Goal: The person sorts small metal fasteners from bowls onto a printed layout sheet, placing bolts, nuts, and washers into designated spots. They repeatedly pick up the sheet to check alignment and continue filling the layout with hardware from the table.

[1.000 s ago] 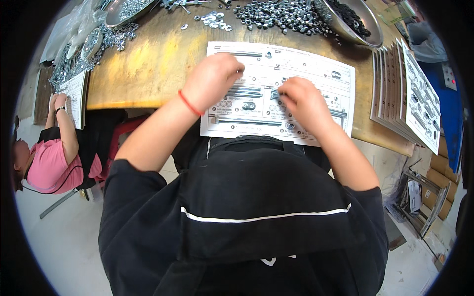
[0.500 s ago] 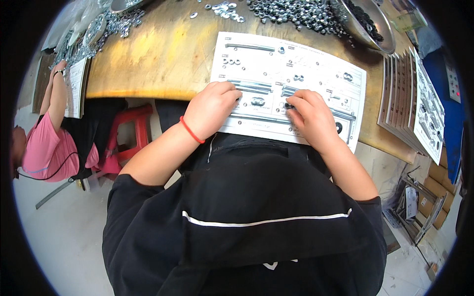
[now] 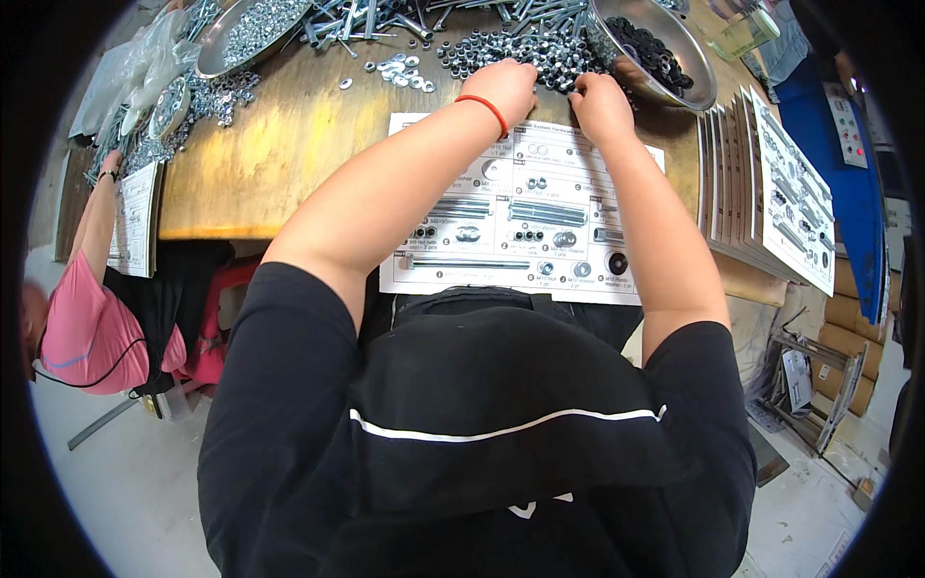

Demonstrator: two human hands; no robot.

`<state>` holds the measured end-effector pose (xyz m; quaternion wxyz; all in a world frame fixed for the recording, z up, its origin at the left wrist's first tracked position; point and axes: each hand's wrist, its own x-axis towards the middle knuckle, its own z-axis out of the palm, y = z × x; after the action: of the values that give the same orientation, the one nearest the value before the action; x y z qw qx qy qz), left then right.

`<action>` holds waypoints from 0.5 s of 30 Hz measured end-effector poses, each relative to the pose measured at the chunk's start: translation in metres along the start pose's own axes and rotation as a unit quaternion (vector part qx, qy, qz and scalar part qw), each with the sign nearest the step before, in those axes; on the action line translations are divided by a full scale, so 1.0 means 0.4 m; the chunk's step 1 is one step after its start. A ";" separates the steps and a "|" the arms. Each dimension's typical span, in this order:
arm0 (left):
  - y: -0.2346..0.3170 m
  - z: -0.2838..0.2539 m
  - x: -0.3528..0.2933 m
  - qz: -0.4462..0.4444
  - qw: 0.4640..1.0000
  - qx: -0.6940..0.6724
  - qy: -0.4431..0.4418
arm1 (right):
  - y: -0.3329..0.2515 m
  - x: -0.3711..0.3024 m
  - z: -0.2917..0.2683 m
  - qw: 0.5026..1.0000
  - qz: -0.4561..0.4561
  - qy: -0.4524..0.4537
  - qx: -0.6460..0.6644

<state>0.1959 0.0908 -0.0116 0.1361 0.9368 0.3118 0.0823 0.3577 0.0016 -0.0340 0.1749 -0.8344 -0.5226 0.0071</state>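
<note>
My left hand (image 3: 511,89), with a red cord round its wrist, reaches over the sheet to the near edge of a pile of small dark and silver nuts (image 3: 559,56). Its fingers are bent down into the nuts, with the tips mostly hidden. At the pile's right end is my right hand (image 3: 604,106), thumb and fingers drawn together. Whatever either hand holds is too small to make out. Beneath my forearms lies a white sheet (image 3: 393,279) showing bolts, nuts and washers in boxes. Which of these are printed and which are loose parts, I cannot tell.
A metal bowl (image 3: 708,77) of black washers stands right of the nuts; another bowl (image 3: 207,65) holds small silver parts. Loose washers (image 3: 403,71) and long bolts (image 3: 361,19) lie nearby. Stacked boards (image 3: 718,193) stand at right. A co-worker in pink (image 3: 96,328) is at left.
Both hands have left the near part of the sheet and moved forward to the nut pile. My view has shifted, bringing more of the table's far side into sight.
</note>
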 end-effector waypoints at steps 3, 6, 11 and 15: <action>0.010 0.014 0.034 -0.002 1.000 0.017 -0.009 | -0.003 0.002 -0.016 1.000 0.002 -0.011 -0.004; -0.005 0.020 0.023 0.002 1.000 -0.002 -0.004 | -0.004 -0.034 -0.030 0.997 0.001 -0.013 0.082; 0.044 -0.039 -0.063 0.036 0.997 -0.041 -0.054 | -0.054 -0.154 -0.110 0.978 -0.027 -0.162 0.125; 0.075 -0.027 -0.112 0.032 0.994 0.005 -0.109 | -0.070 -0.193 -0.090 0.973 -0.051 -0.183 0.132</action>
<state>0.1747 0.0427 0.0049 0.1621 0.9501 0.2658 -0.0176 0.3053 -0.0651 -0.0049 0.1857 -0.7608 -0.5818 0.2196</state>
